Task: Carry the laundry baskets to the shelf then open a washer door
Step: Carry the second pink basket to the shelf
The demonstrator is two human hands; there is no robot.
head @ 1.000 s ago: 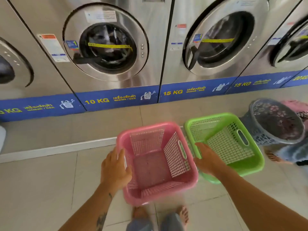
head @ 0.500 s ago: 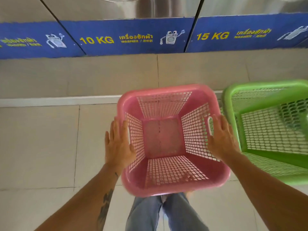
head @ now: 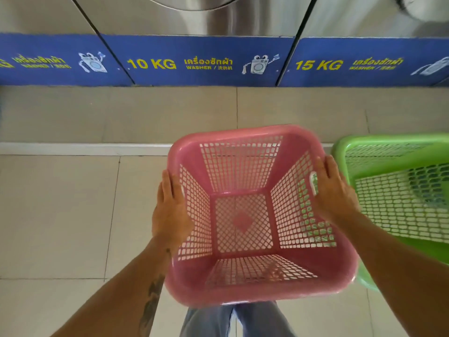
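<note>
An empty pink lattice laundry basket (head: 243,224) is held in front of me above the tiled floor. My left hand (head: 170,210) presses against its left wall at the handle slot. My right hand (head: 334,193) grips its right rim by the other handle slot. An empty green basket (head: 398,198) sits right beside it on the right, partly cut off by the frame edge. Steel washers (head: 201,15) line the far side; only their lower fronts and the bottom curve of one door show.
Blue bands (head: 201,62) marked 10 KG and 15 KG run along the washers' bases. A raised tiled step with a pale edge strip (head: 82,148) lies in front of them. My jeans-clad legs (head: 233,319) are below the basket.
The view has tipped down from the washer doors to the floor. My right hand left the green basket and took the pink one's right side; both hands now hold it squarely, closer to me.
</note>
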